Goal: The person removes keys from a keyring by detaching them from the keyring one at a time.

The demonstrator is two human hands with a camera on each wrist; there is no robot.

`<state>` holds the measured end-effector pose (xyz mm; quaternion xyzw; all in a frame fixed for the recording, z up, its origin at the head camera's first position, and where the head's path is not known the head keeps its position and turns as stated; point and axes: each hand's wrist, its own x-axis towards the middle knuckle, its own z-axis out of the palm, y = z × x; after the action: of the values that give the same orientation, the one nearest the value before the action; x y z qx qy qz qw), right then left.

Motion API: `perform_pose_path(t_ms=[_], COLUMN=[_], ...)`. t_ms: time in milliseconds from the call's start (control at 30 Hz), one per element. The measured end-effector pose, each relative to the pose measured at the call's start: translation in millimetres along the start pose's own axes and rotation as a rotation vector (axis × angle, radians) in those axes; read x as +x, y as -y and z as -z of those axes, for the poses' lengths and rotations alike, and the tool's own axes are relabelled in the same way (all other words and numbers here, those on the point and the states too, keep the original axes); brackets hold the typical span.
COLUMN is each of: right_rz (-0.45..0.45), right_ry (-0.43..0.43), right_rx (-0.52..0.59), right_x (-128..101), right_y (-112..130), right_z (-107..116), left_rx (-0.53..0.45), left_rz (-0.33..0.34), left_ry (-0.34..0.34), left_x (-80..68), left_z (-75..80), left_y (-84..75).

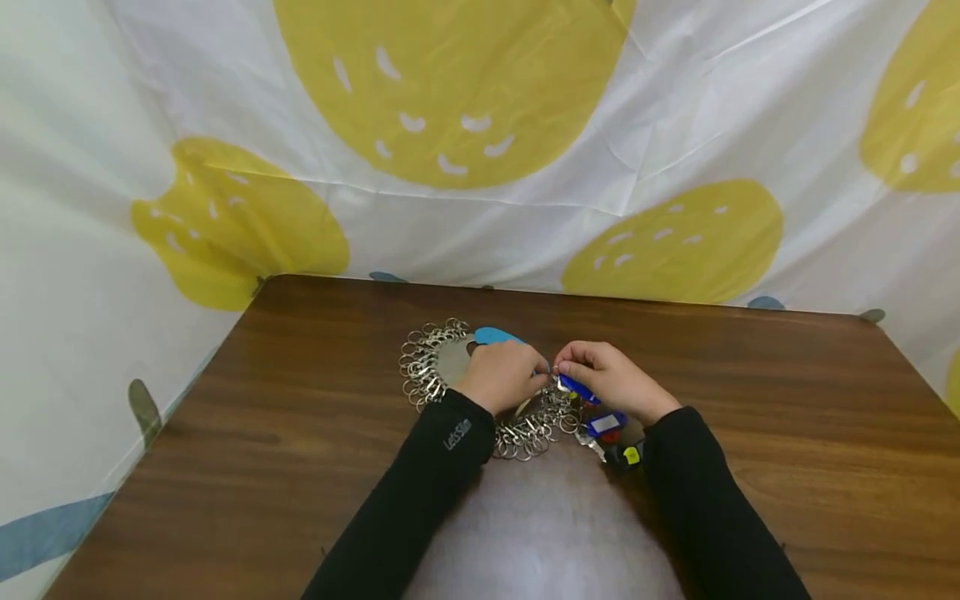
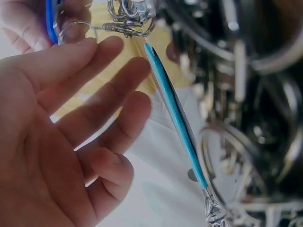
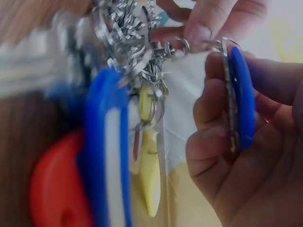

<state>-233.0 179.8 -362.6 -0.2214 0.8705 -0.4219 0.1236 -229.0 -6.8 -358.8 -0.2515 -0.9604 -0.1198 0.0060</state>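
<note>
Both hands [image 1: 558, 377] close together, fingertips meeting, seemingly pinching; black-sleeved forearms angled inward.

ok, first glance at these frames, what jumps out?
Both hands meet mid-table: the right hand pinches a blue key tag, and the left hand pinches a clasp beside it. Around them a ring of silver clasps lies on the brown table. Behind hangs a white sheet with yellow blobs.
</note>
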Motion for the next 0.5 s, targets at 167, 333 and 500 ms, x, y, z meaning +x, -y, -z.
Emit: perform_pose_path(t_ms=[167,333,500], right_rz=[0.006,0.020,0.027], right_ry=[0.034,0.031,0.031], right_rx=[-0.071,-0.103,-0.094], right_x=[-4.3,-7.3,-9.2], right_y=[-2.1,-1.5,3.4], right_z=[1.3,0.0,-3.2], left_rx=[-0.011,-0.022,-0.062], left_rz=[0.027,0.028,0.019], left_ry=[0.040,0.018,-0.020], left_x=[-3.2,-6.0,-7.7], left_z=[3.7,4.2,3.3], left_y=[-1.3,-2.6,-5.2])
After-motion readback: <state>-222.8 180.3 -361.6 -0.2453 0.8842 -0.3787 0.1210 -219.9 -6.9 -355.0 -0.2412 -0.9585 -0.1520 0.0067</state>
